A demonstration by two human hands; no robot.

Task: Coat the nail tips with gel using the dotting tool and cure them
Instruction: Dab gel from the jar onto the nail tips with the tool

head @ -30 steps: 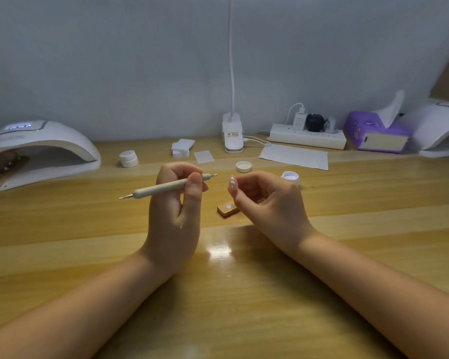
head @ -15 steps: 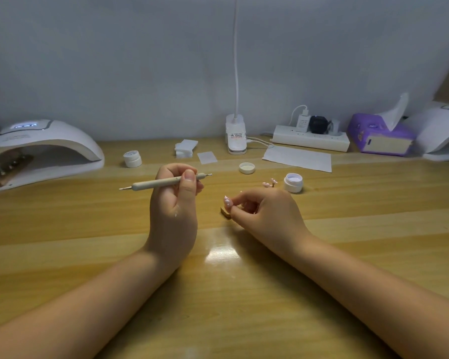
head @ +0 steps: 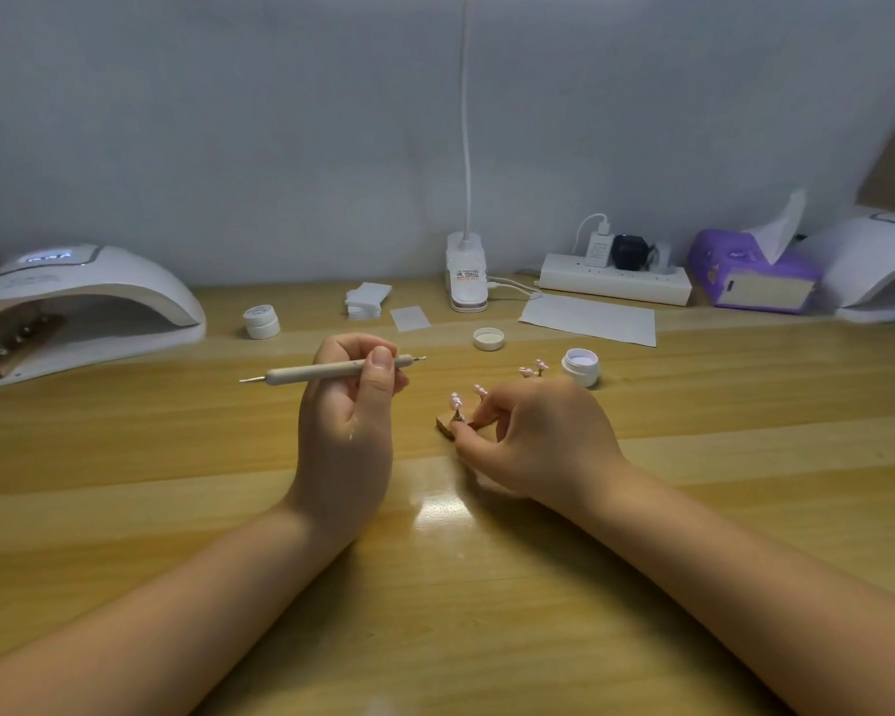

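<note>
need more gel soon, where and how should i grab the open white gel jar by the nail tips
Grip the open gel jar by its round side wall, thumb and finger on opposite sides, coming from above and the right. It stands upright with no lid, so keep fingers off the rim. The pink nail tips stand close on its left, probably blocking that side.

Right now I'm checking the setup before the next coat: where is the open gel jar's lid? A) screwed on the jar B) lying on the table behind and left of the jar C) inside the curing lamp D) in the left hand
B: the lid lies upturned on the table, apart from the open gel jar.
</note>
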